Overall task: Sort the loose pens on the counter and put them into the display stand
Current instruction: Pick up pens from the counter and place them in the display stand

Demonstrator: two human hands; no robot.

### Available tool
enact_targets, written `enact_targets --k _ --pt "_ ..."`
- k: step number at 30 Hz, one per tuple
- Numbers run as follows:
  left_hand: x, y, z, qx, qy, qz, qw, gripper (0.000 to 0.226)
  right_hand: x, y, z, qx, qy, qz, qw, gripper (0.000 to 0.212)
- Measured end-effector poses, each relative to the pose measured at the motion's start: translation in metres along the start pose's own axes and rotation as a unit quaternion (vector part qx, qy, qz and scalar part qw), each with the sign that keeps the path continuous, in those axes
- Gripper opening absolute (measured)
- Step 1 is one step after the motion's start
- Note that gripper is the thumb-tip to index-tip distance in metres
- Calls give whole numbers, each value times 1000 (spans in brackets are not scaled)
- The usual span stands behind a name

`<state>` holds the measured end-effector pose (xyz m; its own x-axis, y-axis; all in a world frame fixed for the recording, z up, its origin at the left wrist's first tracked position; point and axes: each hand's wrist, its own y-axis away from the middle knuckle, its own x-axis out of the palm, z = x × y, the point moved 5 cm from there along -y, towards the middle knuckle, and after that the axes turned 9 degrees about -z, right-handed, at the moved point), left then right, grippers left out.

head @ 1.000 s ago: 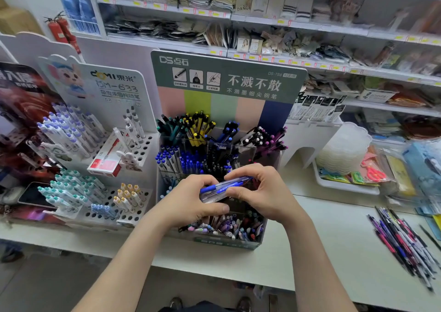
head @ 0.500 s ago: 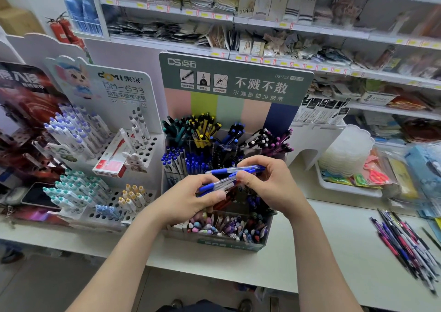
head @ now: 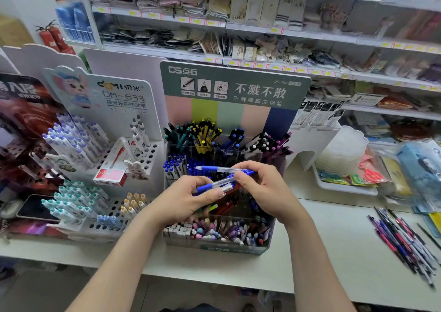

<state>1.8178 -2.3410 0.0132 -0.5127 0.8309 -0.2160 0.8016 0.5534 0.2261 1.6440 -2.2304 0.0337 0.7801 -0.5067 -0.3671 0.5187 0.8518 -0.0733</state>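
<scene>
My left hand (head: 183, 199) grips a small bunch of blue pens (head: 214, 184) over the middle of the green-headed display stand (head: 233, 89). With its fingertips, my right hand (head: 260, 187) pinches one blue pen (head: 219, 168) near its right end and holds it level, just above the bunch. The stand's tiered clear compartments hold teal, yellow, blue, black and purple pens, with mixed pastel ones in the front row (head: 222, 233). A pile of loose pens (head: 403, 242) lies on the white counter (head: 334, 252) at the far right.
A white pegboard-style pen display (head: 100, 159) with a red box (head: 112, 173) stands left of the stand. A phone (head: 35, 208) lies at the far left. A stack of clear trays (head: 341, 154) and packaged goods sit behind the counter's right side. Stocked shelves fill the background.
My right hand has drawn one blue pen up and away from the bunch in my left hand. Both hands have risen slightly over the stand.
</scene>
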Motion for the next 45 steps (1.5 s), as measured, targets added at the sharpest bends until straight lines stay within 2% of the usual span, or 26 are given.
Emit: enact_targets --k 3,5,8,12,14,16,18,21,24,28,33,36,41,45 --pt "-9 5 7 -3 -16 -4 1000 30 -1 0 -4 1 -18 -37 999 14" --pt "-22 9 13 1 -80 -31 996 25 0 -1 -3 0 -48 -71 996 15" --pt "-43 8 24 10 -156 -137 978 33 -2 -4 3 -20 -47 -154 987 15" --pt "-53 6 35 -9 -81 -335 939 45 14 -3 8 -65 72 -194 976 14" --pt "-51 4 32 -17 -53 -374 926 48 21 -2 14 -103 148 -205 962 15" --pt "-48 2 24 -21 -51 -386 921 37 21 -7 26 -144 205 -196 948 13" --pt "-46 -2 21 -9 -67 -383 921 26 17 -15 38 -158 256 -150 942 13" --pt "-40 -11 27 -7 -122 -359 925 29 19 -23 51 -162 331 -78 926 15" --pt "-37 -12 29 1 -124 -335 934 33 20 -26 56 -170 362 -70 914 17" --pt "-39 -13 29 44 -129 -303 943 16 38 -31 52 -159 432 -9 888 19" --pt "-42 -11 33 52 -140 -367 918 9 70 -43 43 -111 487 65 864 4" --pt "-42 -12 33 64 -160 -370 913 11 80 -49 47 -98 498 68 859 8" --pt "-45 -11 35 49 -191 -381 903 23 79 -56 65 -138 493 13 859 19" --pt "-51 -9 41 46 -183 -389 902 19 76 -53 67 -164 508 -30 845 25"
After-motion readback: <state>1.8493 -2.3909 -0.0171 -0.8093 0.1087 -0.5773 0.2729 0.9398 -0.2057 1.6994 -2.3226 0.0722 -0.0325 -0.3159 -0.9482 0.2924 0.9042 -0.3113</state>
